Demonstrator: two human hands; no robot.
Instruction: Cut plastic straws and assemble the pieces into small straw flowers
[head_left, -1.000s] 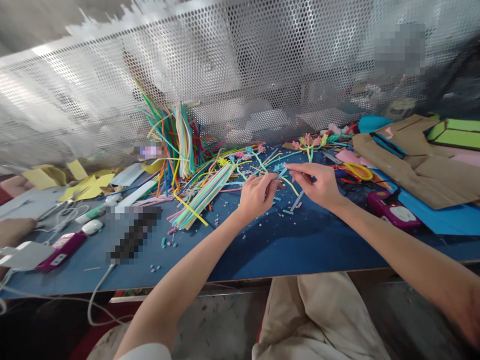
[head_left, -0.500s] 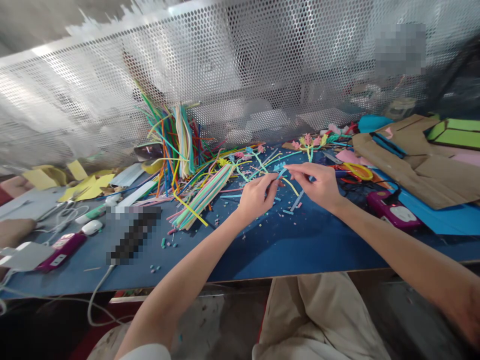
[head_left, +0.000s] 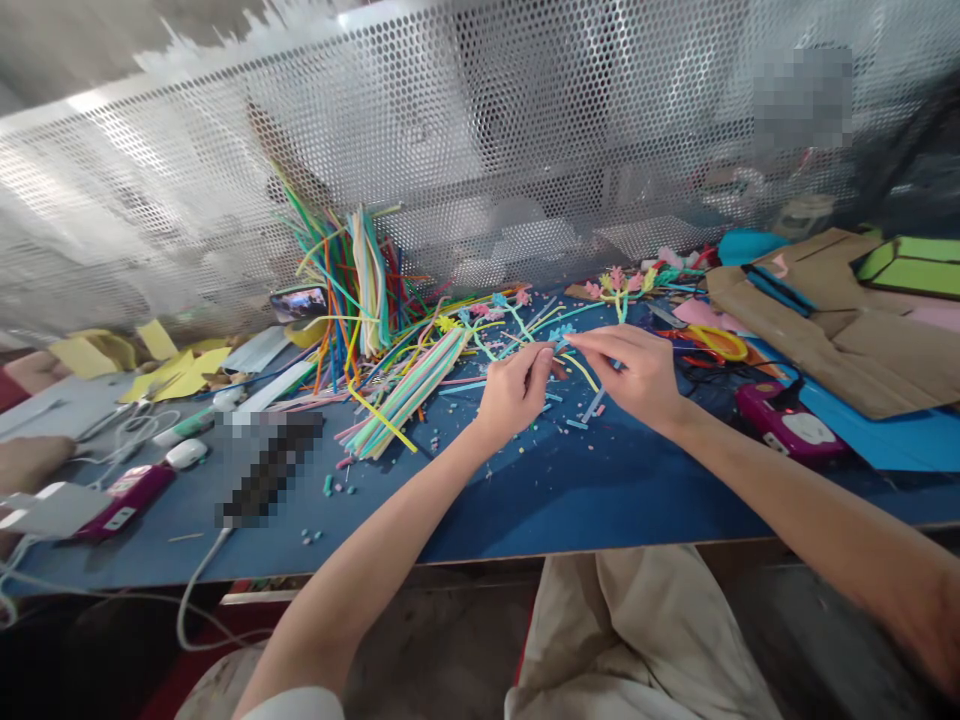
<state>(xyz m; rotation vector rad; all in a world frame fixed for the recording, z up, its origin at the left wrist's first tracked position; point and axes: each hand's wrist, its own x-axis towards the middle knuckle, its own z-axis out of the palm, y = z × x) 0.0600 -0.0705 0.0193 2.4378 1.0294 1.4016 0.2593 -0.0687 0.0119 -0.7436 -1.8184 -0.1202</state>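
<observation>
Blue strip [head_left: 561, 345], thin & short, is pinched between both hands above mid-desk, a bit toward the far edge. Left hand [head_left: 514, 392] has its grip narrow, thumb & forefinger closed on one end; right hand [head_left: 634, 370] likewise pinches the other end w/ fingertips, prob. to keep the piece taut for fine work. Desk [head_left: 570, 490] below is blue, sprinkled w/ cut bits. Beyond the left hand lies a flat bundle of pastel strips [head_left: 409, 390]. Scissors [head_left: 712, 343] sit past the right hand. At the far edge a standing bunch of coloured strips [head_left: 360, 280] leans on the mesh screen [head_left: 480, 150]; whatever holds it isn't visible.
</observation>
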